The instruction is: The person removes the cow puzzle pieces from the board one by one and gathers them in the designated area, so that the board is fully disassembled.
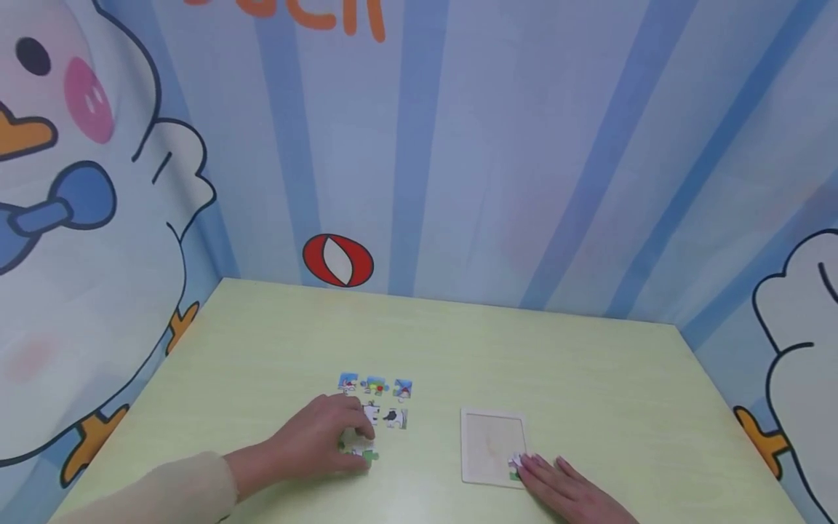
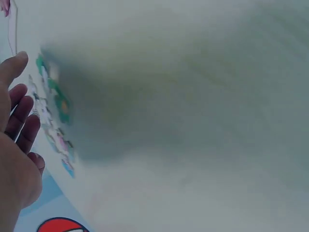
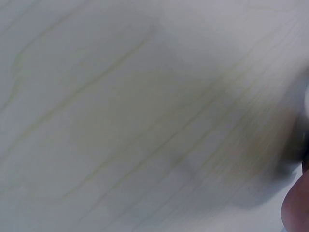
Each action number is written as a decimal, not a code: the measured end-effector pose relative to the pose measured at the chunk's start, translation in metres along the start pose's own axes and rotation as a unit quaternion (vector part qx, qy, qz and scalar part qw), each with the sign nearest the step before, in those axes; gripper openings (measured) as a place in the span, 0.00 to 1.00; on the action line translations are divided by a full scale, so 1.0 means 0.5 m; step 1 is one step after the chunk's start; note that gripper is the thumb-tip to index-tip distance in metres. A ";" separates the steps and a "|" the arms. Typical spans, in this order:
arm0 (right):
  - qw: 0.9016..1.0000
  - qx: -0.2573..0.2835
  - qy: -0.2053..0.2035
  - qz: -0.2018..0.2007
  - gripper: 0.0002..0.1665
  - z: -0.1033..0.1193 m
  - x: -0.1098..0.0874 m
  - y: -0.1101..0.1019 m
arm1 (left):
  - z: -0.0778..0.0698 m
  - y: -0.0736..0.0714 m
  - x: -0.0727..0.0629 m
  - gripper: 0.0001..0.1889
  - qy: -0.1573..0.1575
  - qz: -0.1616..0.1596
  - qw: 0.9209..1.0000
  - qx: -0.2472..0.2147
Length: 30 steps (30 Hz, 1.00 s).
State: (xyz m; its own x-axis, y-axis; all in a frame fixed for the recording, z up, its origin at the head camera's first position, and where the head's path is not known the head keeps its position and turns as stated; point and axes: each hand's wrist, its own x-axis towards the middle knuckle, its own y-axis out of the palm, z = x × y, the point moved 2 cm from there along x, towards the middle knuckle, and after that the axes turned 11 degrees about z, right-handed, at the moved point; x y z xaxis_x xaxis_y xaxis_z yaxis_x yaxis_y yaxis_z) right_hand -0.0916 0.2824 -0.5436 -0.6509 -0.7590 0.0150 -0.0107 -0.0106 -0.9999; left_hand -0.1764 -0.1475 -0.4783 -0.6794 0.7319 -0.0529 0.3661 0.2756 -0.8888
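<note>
My left hand (image 1: 321, 435) reaches over the left part of a group of jigsaw pieces (image 1: 396, 418), its fingers loosely bent and the thumb apart. In the left wrist view nothing lies between the fingers of the left hand (image 2: 19, 169); colourful pieces (image 2: 63, 107) lie beyond them, blurred. A green-edged piece (image 1: 370, 455) shows by the thumb, and the hand covers others. On the right, a shallow puzzle tray (image 1: 487, 440) has one piece (image 1: 513, 474) in its lower right corner. Straight fingertips of my right hand (image 1: 569, 491) touch that piece.
Three pieces with blue tops form the back row, including a middle one (image 1: 376, 386). The pale yellow-green table (image 1: 589, 378) ends at a striped cloth backdrop (image 1: 471, 160) printed with cartoon birds and a red-and-white ball (image 1: 337, 260).
</note>
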 end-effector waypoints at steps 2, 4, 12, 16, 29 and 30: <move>1.000 -0.017 -0.005 -0.015 0.48 -0.001 -0.002 0.002 | -0.014 -0.007 0.017 0.14 0.005 0.007 1.000 0.003; 0.999 -0.027 -0.007 -0.021 0.48 0.000 -0.004 0.004 | -0.029 -0.012 0.036 0.14 0.016 0.013 1.000 0.005; 1.000 -0.009 0.005 -0.007 0.48 0.001 -0.004 0.004 | -0.086 -0.019 0.104 0.15 0.059 0.028 0.997 0.031; 1.000 -0.006 0.011 0.004 0.47 0.000 -0.004 0.002 | -0.107 -0.015 0.136 0.15 0.066 0.044 0.996 0.035; 0.995 0.057 0.054 0.059 0.48 0.000 0.005 -0.010 | -0.155 0.023 0.215 0.18 0.084 0.062 0.992 0.075; 0.994 0.066 0.061 0.061 0.49 -0.003 0.007 -0.012 | -0.159 0.025 0.219 0.18 0.084 0.064 0.991 0.077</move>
State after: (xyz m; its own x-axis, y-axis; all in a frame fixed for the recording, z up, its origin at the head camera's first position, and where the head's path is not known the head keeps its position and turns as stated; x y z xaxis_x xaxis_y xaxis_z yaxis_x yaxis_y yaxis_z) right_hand -0.0949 0.2807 -0.5373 -0.7287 -0.6753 -0.1138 0.1685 -0.0157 -0.9856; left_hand -0.1956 -0.0141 -0.4592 -0.5132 0.8519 -0.1045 0.3325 0.0852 -0.9392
